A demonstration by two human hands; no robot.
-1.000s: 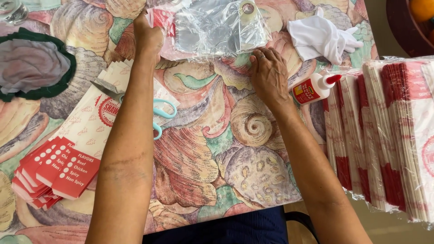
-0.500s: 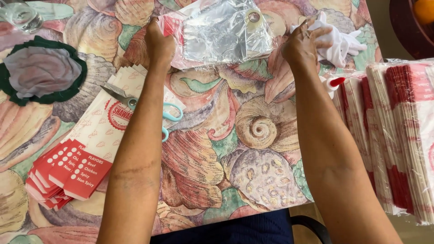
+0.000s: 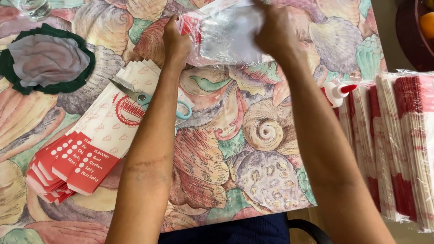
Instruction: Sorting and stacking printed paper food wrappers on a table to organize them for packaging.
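As both arms reach forward, left hand (image 3: pixel 175 41) and right hand (image 3: pixel 276 31) gripping clear plastic bag (image 3: pixel 226 36)

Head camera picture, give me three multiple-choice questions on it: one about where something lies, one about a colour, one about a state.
1. Where do the scissors lie?
A. On the fanned stack of paper sleeves
B. Inside the clear plastic bag
C. On the wrapped bundles at the right

2. What colour is the cap of the glue bottle?
A. Blue
B. Red
C. Green

3. What is the state of the clear plastic bag?
A. Lying untouched
B. Gripped by both hands
C. Held by one hand only

Answers: 1 A, their blades and handles rest on the sleeves. 2 B, the tip is red on a white body. 3 B, the left hand and right hand both grasp it.
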